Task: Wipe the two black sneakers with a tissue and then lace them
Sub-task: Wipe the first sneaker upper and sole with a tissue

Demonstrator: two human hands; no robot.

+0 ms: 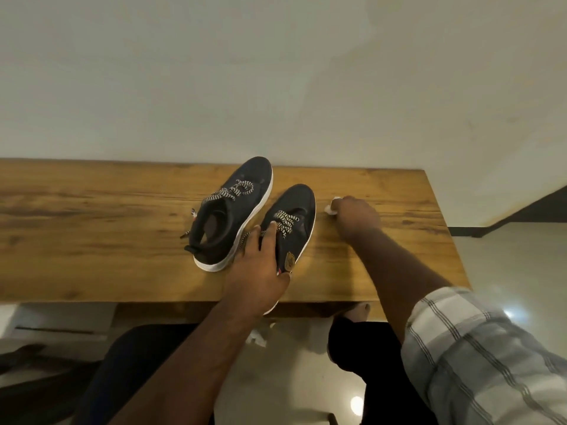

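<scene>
Left hand (259,268): fingers extended and spread, laid flat over the laces and collar of the nearer sneaker (294,222); nothing gripped. Right hand (357,217): fingers curled down onto a wad of white tissue (331,207), pressed against the wooden table (92,225); only a small edge of the tissue visible past the knuckles.

Sneakers: two, black with white soles, side by side near the table's middle, toes toward the wall (276,72). Farther sneaker (233,216) just left of the nearer one, apart from both hands. Heel of the nearer sneaker hidden under the left hand, at the table's front edge. Checkered black-and-white laces on both, threaded only through the eyelets nearest the toe, ends loose.

Tissue: just right of the nearer sneaker's toe, not touching it.

Sleeve (478,348): one, plaid, on the right arm. Crumpled white scrap (256,337) on the floor below the table edge.
</scene>
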